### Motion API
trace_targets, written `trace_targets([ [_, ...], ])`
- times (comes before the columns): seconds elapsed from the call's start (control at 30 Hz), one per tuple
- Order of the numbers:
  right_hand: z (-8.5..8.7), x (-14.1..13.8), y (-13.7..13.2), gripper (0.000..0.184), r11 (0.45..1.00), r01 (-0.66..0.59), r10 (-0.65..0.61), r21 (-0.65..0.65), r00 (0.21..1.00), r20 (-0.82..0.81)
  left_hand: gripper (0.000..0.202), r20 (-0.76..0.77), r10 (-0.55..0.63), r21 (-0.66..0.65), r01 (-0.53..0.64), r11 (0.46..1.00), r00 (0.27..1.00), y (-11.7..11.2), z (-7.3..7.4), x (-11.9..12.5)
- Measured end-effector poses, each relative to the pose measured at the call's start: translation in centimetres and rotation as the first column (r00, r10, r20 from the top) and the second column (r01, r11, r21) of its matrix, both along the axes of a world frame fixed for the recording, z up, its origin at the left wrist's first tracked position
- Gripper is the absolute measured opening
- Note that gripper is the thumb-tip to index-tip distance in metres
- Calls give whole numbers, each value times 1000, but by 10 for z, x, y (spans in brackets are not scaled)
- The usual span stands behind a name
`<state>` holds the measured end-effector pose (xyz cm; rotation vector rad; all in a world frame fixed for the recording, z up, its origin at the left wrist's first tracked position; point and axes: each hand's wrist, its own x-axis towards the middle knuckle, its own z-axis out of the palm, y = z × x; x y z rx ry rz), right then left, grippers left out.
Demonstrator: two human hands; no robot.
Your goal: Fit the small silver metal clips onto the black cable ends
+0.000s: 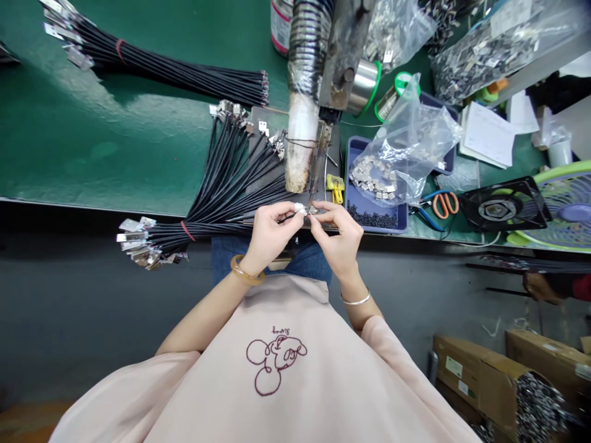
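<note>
My left hand (273,232) is closed in a pinch on the end of a black cable, with a white cover on a fingertip. Fingertip to fingertip with it, my right hand (339,237) pinches a small shiny metal connector piece (312,211); fingers hide much of it. Just above both hands hang a soldering iron (318,166) and a white-wrapped hose end (301,141). To the left, a bundle of black cables (217,227) tied with a red band runs up to my left hand. More loose cables (235,160) with metal ends fan out behind it.
A blue tray (402,221) with metal shells and small black parts sits right. Near it are a yellow piece (337,189), pliers (429,215), orange-handled scissors (446,204) and a black fan (505,208). Another cable bundle (175,67) lies behind. At far right shows another person's hand (540,288).
</note>
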<state>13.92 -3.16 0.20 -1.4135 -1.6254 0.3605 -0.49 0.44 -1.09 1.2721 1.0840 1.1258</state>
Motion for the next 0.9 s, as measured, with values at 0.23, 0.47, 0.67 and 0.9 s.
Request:
trace_targets([
  [0.23, 0, 4, -1, 13, 996, -24, 20, 91, 999, 42, 14, -43, -31, 4, 31, 1000, 999, 0, -1, -1],
  [0.47, -2, 4, -3, 11, 999, -26, 26, 45, 1000, 4, 19, -50, -42, -3, 42, 999, 998, 0, 0, 0],
  [0.67, 1, 4, -3, 10, 998, -21, 14, -57, 994, -112, 15, -53, -32, 4, 33, 999, 998, -1, 4, -1],
  [0.9, 0, 2, 0, 10, 999, -2, -1, -34, 997, -76, 17, -93, -11, 26, 14, 1000, 996, -1, -1, -1],
])
